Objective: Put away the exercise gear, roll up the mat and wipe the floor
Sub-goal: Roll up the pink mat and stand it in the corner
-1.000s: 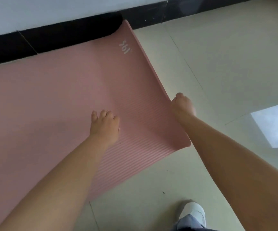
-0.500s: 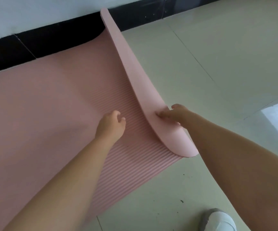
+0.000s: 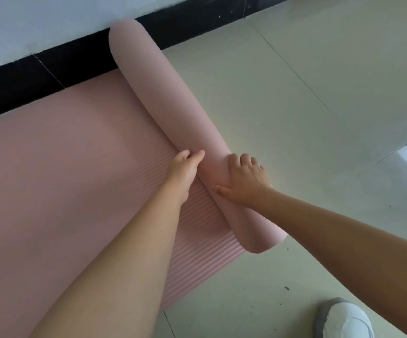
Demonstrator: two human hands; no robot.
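A pink exercise mat (image 3: 63, 167) lies flat on the tiled floor, its ribbed face up. Its right end is turned over into a loose roll (image 3: 163, 98) that runs from the wall down toward me. My left hand (image 3: 185, 167) sits in the crease where the roll meets the flat mat, fingers curled in under the turned-over edge and thumb lying along the roll. My right hand (image 3: 243, 181) rests on top of the roll, palm down, fingers draped over its far side.
A black skirting strip (image 3: 27, 79) under a white wall runs along the mat's far side. Pale floor tiles (image 3: 295, 118) with small dark specks spread to the right. A white shoe (image 3: 343, 320) stands at the bottom right.
The mat's right end, flat a second ago and then lifted by my right hand, is now turned over into a roll. Both hands have moved onto that roll.
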